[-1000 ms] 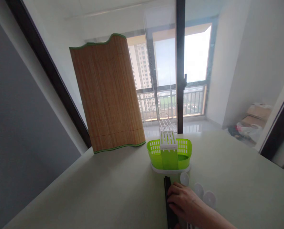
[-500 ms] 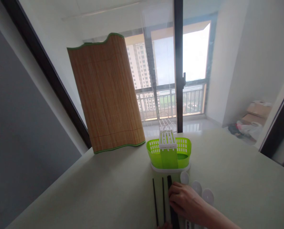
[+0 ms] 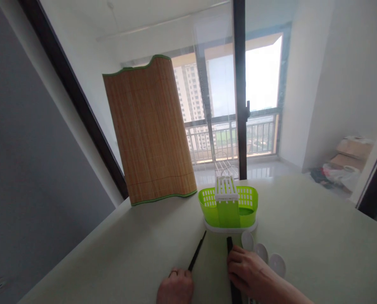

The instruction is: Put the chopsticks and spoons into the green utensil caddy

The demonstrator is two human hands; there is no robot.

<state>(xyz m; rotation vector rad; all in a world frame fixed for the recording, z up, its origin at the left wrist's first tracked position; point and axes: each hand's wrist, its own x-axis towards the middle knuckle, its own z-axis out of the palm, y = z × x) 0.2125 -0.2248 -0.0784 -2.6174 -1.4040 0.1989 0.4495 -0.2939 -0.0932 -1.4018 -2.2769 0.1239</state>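
Note:
My left hand (image 3: pixel 175 287) is closed around a pair of black chopsticks (image 3: pixel 197 252), which point up and to the right. A ring is on one of its fingers. My right hand (image 3: pixel 245 267) lies with curled fingers on a thick black strip that looks like black chopsticks side by side (image 3: pixel 229 244). Just beyond that hand are three white spoons: one near the basket (image 3: pixel 248 240), a middle one (image 3: pixel 261 253) and one nearest my wrist (image 3: pixel 277 264). My right hand and forearm partly hide their handles. Behind both hands stands a green utensil basket (image 3: pixel 209 211) with a white base.
A white slatted piece (image 3: pixel 226 188) sits across the basket's front compartment. To the left, a bamboo mat (image 3: pixel 153 135) with green edging stands upright on the pale table (image 3: pixel 128 257). Beyond the table are a window frame (image 3: pixel 240 88) and boxes with bags (image 3: pixel 349 156).
My left hand has come into view, moving up and left. The two chopsticks that lay apart are now together in it, tilted. My right hand stays at the black strip; the view has shifted slightly.

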